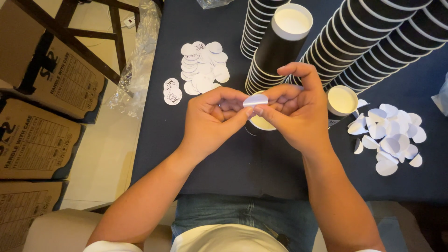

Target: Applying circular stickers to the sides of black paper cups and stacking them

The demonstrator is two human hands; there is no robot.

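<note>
Both hands, left hand (212,119) and right hand (294,112), pinch a round white sticker (255,100), fingers clamped on its edges. It could crease or self-stick; the black cup (282,39) at twelve o'clock could topple.

**What is hidden or cut off**

The round white sticker (255,100) is partly covered by the fingertips of the left hand (212,119) and right hand (291,109); whether its backing is attached cannot be told. The cup (261,123) beneath the hands is largely hidden, only a pale rim being seen. The stacks of black paper cups (373,42) are cut off by the top and right edges. The cardboard boxes (37,135) are cropped at the left edge. A clear plastic wrapper (212,3) is cut by the top edge.
</note>
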